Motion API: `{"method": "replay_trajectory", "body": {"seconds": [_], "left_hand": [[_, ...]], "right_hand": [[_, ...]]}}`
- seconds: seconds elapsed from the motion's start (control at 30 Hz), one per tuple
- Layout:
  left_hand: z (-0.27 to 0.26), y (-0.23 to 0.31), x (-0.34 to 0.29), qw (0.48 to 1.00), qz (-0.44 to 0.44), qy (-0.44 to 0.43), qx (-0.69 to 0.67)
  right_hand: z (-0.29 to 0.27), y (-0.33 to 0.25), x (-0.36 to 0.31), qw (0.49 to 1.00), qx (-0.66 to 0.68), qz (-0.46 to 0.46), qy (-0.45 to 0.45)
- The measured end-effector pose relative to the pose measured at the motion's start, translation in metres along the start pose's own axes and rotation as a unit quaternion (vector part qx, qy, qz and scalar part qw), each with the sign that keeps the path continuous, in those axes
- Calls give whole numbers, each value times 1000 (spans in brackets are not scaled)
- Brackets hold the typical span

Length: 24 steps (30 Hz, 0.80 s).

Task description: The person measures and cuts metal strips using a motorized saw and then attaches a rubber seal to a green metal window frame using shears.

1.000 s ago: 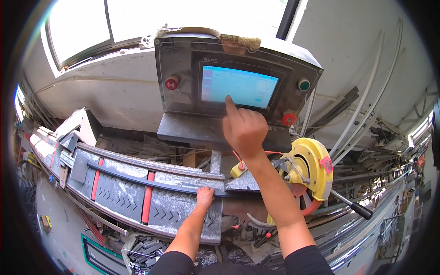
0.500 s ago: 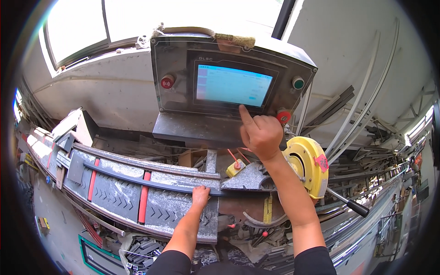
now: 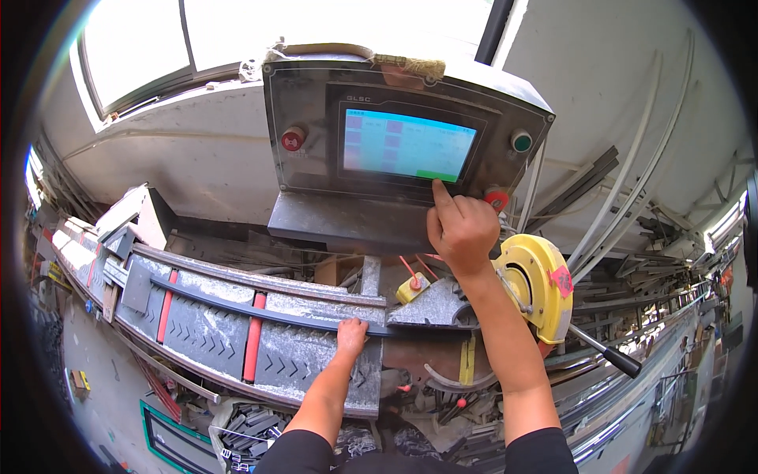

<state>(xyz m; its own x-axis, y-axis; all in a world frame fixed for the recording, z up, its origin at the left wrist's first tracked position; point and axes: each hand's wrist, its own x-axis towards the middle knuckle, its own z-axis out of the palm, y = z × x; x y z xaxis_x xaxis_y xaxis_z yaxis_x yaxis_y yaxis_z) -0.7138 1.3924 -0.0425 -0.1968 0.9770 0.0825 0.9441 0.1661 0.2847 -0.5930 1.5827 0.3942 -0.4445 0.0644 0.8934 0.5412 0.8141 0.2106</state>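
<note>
Two hands at a saw station, with the control box (image 3: 308, 175) as point of reference; the touchscreen (image 3: 403, 142) is set in the front of the box, and the dark bar (image 3: 300, 320) lies below the box on the chevron-marked table (image 3: 308, 347), running from below its lower left toward the round yellow guard (image 3: 553, 304) at its lower right. For the screen entry, good practice would be one light, deliberate tap with a single fingertip, well clear of the red button (image 3: 496, 197) at the box's lower right corner, with the bar steadied and the fingers kept on the side away from the guard. The right hand (image 3: 466, 229), before the box's lower right part, is half folded, its index finger extended to the screen's lower edge beside a green patch; actual contact cannot be told, and the palm is hidden, so its contents cannot be judged. The left hand (image 3: 352, 336), below the box, is drawn narrow, its fingers closed over the bar; its underside is out of sight.
</note>
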Motion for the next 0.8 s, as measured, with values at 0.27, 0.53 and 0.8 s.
{"method": "replay_trajectory", "body": {"seconds": [0.27,0.53,0.8], "left_hand": [[-10,7,1,1000,8,-9,0],[-4,7,-1,1000,13,-9,5],[-16,3,13,999,22,21,-10]], "right_hand": [[-4,2,-4,998,45,-38,15],[2,6,-11,996,57,-58,27],[1,5,2,997,45,-57,32]]}}
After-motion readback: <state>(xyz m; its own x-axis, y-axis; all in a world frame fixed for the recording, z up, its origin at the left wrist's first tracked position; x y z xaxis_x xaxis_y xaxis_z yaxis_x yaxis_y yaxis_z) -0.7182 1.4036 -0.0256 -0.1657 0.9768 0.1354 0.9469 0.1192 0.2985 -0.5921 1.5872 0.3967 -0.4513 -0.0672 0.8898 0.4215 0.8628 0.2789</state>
